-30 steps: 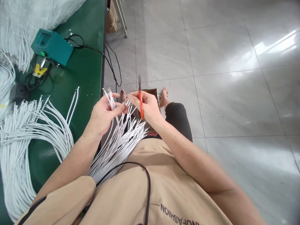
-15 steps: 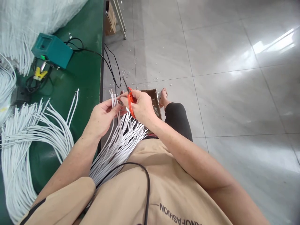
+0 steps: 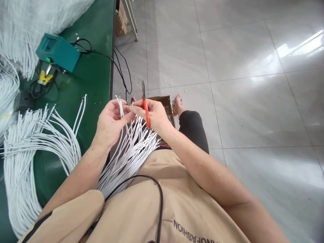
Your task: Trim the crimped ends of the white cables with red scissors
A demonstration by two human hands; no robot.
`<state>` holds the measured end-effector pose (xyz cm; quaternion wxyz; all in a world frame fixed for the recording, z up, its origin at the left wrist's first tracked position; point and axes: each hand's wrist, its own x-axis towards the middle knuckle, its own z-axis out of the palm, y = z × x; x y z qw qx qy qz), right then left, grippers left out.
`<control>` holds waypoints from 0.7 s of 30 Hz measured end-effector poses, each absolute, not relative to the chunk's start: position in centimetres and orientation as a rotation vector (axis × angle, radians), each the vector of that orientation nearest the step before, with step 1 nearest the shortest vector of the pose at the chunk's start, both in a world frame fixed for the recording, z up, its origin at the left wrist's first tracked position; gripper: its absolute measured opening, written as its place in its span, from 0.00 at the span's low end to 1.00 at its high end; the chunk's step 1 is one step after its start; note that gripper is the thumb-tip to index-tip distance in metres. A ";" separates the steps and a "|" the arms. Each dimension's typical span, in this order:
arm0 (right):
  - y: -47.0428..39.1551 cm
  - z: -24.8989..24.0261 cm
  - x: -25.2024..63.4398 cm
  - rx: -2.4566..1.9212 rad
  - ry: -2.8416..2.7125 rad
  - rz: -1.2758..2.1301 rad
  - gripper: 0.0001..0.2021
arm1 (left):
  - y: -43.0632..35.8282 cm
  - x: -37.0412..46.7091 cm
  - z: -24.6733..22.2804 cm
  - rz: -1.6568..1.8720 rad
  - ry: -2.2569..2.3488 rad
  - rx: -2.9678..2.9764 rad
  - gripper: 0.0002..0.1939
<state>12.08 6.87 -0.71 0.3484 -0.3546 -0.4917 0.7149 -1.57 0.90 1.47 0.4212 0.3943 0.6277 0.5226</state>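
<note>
Several white cables (image 3: 120, 109) stand between the thumb and fingers of my left hand (image 3: 109, 121), their tips pointing away from me. My right hand (image 3: 157, 114) holds orange-handled scissors (image 3: 146, 113), blades pointing forward and close together. Its thumb and forefinger meet the left fingertips around a single white cable end. Below both hands, a loose bundle of white cables (image 3: 131, 158) lies across my lap. Exactly how the right fingers grip that single cable is partly hidden.
On the green table (image 3: 98, 81) at left lie a curved bundle of white cables (image 3: 20, 162) and a teal machine (image 3: 59, 54) with a black cord. A cardboard box (image 3: 165, 101) stands between my feet. Small white scraps dot the tiled floor (image 3: 174, 60).
The scissors have turned from slanting left to nearly upright in my right hand. My right fingertips are now pinched together beside the left thumb, at a cable end.
</note>
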 end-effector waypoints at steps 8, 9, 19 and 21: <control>6.9 -1.2 13.5 -1.339 -2.218 1.141 0.13 | 1.0 -1.7 1.1 1.340 1.650 1.045 0.17; 6.9 -1.1 13.5 -1.345 -2.269 1.113 0.12 | 1.0 -1.7 1.1 1.347 1.649 1.054 0.17; 6.8 0.4 13.7 -1.370 -2.541 0.842 0.12 | 1.1 -1.9 0.9 1.332 1.737 1.178 0.18; 6.7 0.6 13.7 -1.383 -2.580 0.817 0.11 | 1.1 -1.8 0.9 1.322 1.755 1.183 0.20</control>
